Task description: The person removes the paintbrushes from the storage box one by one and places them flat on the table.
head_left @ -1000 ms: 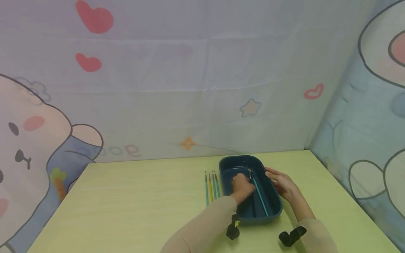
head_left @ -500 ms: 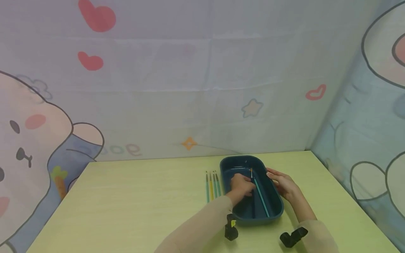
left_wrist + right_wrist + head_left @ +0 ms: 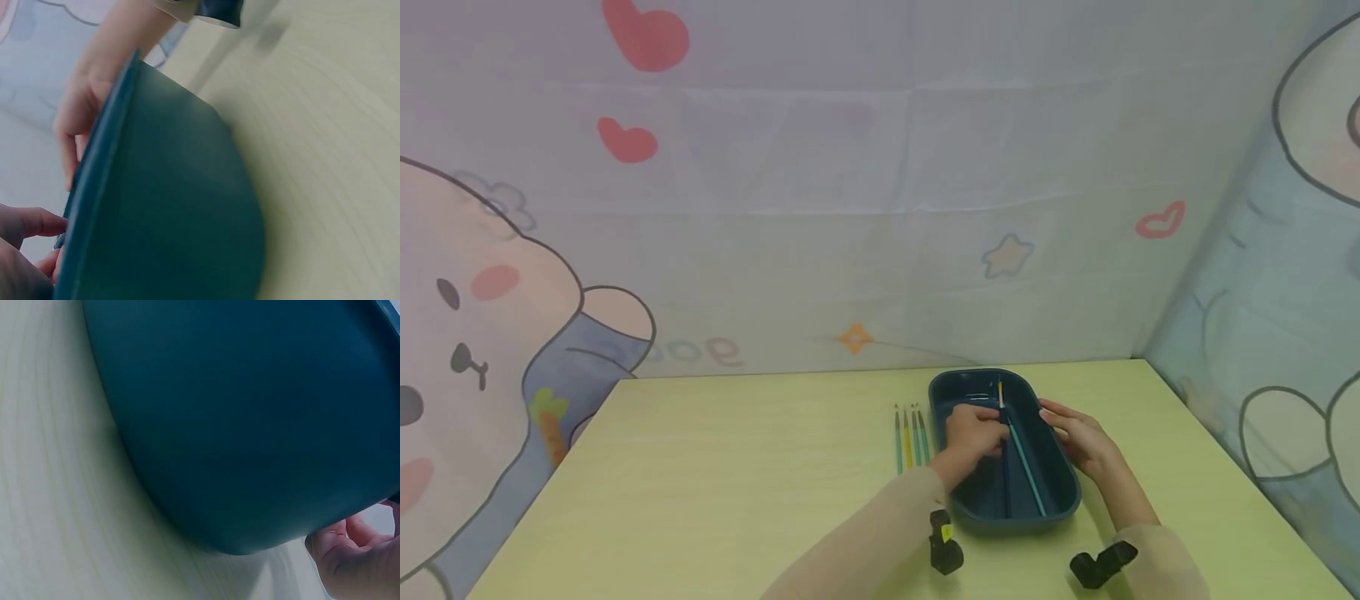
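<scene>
A dark blue rectangular tray stands on the table, with two paintbrushes inside. My left hand reaches into it and pinches the dark blue paintbrush, whose pale tip points to the far end. Beside that one leans a teal paintbrush. The left wrist view catches my left fingers around something dark just past the tray's rim. My right hand holds the tray by its right rim; in the right wrist view its fingers are at the tray wall, partly hidden.
Left of the tray several paintbrushes, teal and yellow, lie side by side on the pale yellow table. The left sleeve covers their near ends. A cloth backdrop with cartoon prints rises behind the table and along its right side.
The dark blue paintbrush has shifted toward the tray's far end with my left hand, its tip now farther beyond the fingers. My right hand stays at the rim. The head view has turned slightly left.
</scene>
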